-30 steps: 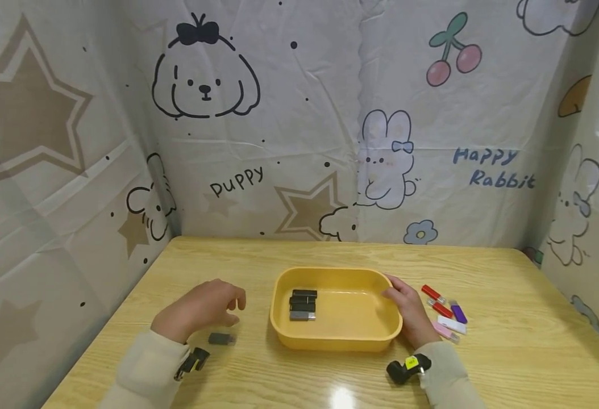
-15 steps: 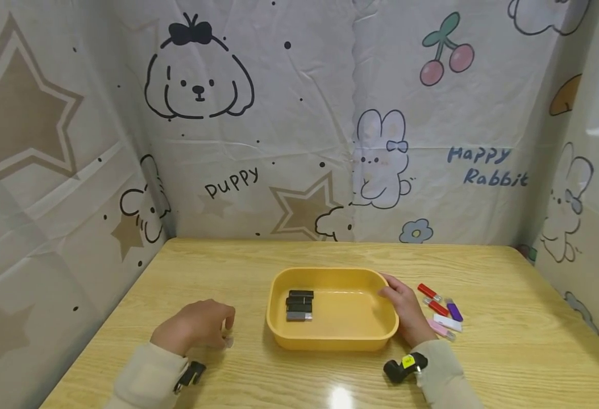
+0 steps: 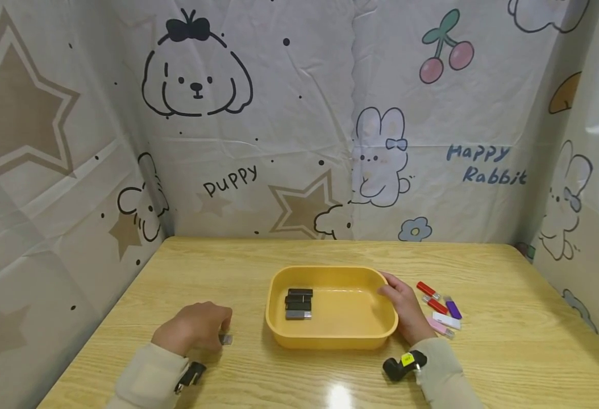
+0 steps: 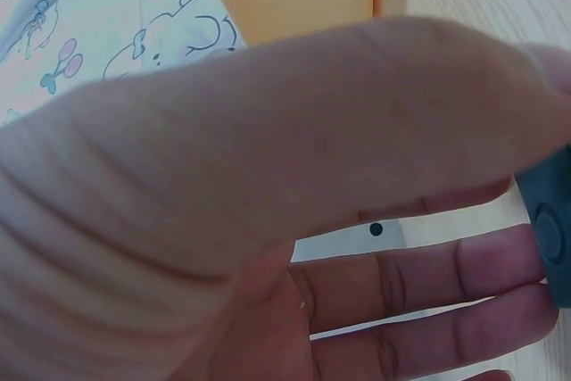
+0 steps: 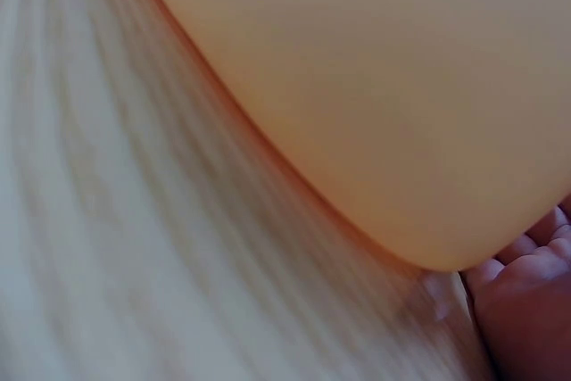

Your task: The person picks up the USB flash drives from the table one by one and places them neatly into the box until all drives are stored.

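My left hand (image 3: pixel 194 326) is low over the table left of the yellow tray, pinching a grey USB flash drive (image 3: pixel 226 339) between thumb and fingers. Its metal plug end points right, while the body is mostly covered by the hand. In the left wrist view the dark drive (image 4: pixel 551 229) shows at the right edge, against the fingertips. My right hand (image 3: pixel 406 309) grips the right end of the yellow tray (image 3: pixel 332 342), thumb over the rim. Inside the tray, at the left, several black drives (image 3: pixel 298 299) and a grey one (image 3: pixel 298 314) lie in a column.
Right of the tray, beside my right hand, lie two red drives (image 3: pixel 427 289), a purple drive (image 3: pixel 453 308), a white drive (image 3: pixel 446 321) and a pink drive (image 3: pixel 440 328). A printed cloth (image 3: pixel 299 113) hangs behind the wooden table (image 3: pixel 217 255).
My left hand has come down onto the grey flash drive and taken it between thumb and fingers. The right hand keeps its grip on the tray. The head view has shifted slightly.
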Demonstrator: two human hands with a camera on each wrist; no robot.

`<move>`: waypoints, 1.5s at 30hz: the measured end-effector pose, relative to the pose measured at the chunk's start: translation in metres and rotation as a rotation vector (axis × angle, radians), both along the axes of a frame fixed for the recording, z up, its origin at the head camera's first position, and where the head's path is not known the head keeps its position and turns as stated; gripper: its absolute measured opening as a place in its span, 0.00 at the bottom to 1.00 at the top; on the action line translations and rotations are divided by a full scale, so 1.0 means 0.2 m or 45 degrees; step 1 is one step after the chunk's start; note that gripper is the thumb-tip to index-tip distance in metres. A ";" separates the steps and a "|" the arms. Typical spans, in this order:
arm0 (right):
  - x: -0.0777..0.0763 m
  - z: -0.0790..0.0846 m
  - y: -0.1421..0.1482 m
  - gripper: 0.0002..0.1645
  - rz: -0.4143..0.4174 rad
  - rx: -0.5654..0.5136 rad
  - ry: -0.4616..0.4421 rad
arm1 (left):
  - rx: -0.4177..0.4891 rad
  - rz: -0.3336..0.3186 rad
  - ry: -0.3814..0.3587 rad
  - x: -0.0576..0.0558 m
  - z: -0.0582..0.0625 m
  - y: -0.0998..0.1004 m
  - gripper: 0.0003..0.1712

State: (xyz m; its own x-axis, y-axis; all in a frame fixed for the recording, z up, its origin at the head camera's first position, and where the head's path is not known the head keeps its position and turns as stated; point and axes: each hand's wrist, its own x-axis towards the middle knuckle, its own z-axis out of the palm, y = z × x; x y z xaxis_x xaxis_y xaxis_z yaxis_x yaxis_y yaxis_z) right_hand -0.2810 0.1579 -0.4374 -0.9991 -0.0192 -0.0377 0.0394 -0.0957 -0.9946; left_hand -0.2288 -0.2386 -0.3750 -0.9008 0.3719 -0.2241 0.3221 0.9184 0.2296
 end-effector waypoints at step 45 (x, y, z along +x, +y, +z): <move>0.00 0.00 0.01 0.27 0.019 0.038 -0.010 | -0.002 0.030 -0.002 -0.02 -0.05 0.01 0.15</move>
State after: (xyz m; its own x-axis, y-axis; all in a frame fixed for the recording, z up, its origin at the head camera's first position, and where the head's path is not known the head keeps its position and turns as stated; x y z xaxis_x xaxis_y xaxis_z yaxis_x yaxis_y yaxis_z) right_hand -0.2813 0.1595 -0.4366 -0.9984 -0.0326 -0.0462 0.0482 -0.0650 -0.9967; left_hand -0.2319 -0.2358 -0.3850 -0.9090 0.3504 -0.2258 0.3001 0.9260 0.2289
